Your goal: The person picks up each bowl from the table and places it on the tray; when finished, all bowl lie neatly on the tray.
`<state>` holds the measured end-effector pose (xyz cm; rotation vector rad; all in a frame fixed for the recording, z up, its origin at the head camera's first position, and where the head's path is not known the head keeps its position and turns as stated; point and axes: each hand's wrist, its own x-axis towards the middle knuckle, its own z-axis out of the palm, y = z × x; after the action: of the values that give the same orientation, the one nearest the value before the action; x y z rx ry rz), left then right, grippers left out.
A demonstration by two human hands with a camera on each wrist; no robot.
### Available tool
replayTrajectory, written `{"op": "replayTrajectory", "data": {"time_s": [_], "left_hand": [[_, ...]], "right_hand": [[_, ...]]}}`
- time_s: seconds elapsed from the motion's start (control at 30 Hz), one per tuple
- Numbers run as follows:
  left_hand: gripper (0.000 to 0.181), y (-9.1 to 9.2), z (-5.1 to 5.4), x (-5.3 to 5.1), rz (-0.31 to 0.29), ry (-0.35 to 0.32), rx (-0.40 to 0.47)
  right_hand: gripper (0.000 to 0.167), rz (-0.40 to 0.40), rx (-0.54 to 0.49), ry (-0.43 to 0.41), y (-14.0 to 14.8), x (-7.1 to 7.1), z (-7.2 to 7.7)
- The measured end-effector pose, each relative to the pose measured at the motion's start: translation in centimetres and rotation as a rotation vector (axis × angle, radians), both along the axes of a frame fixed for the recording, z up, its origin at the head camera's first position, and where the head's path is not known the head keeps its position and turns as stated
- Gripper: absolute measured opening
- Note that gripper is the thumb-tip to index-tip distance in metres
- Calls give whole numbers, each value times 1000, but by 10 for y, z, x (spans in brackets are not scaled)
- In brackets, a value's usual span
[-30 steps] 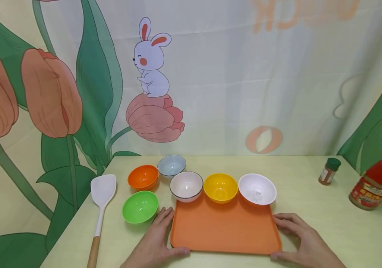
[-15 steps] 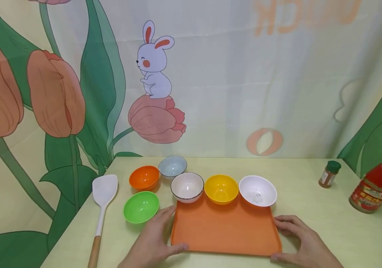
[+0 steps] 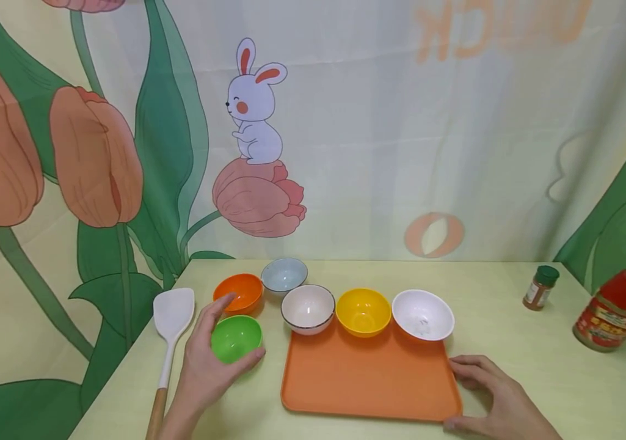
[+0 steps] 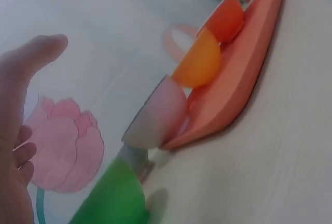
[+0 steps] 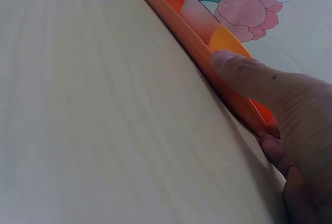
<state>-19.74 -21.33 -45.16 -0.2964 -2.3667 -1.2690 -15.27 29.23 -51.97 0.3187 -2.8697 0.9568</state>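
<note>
My left hand (image 3: 203,360) is beside the green bowl (image 3: 237,338), thumb in front of it and fingers at its left; the thumb and fingers are spread apart. In the left wrist view that hand appears at the left, apart from the green bowl (image 4: 114,198). At the front right corner of the orange tray (image 3: 370,385), my right hand (image 3: 496,391) grips the edge, thumb on the front rim and fingers along the right side. Along the tray's far edge sit a white bowl with a dark rim (image 3: 308,310), a yellow bowl (image 3: 363,313) and a white bowl (image 3: 423,315).
An orange bowl (image 3: 243,293) and a pale blue bowl (image 3: 284,275) stand behind the green one. On the left lies a white spatula (image 3: 174,311) with a wooden handle. A spice jar (image 3: 540,287) and a red sauce bottle (image 3: 617,302) stand at the right.
My left hand has let go of the tray's left side and moved left to the green bowl. The right hand stays at the tray's corner. The head view has shifted slightly.
</note>
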Motion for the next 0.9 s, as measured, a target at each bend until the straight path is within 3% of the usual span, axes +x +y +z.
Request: {"op": "replayTrajectory", "data": {"time_s": [0.27,0.57,0.9], "left_hand": [[119,-19,-20,-13,66,-136,58],[127,-30,-32,-20,70,-253,117],[132,-37,-41,-22,56,-381,111]], "right_hand": [[98,6,-20,-46,1,-1,-2],[96,34,-98,4,3,0,-2],[98,25,-75,-40,3,0,0]]}}
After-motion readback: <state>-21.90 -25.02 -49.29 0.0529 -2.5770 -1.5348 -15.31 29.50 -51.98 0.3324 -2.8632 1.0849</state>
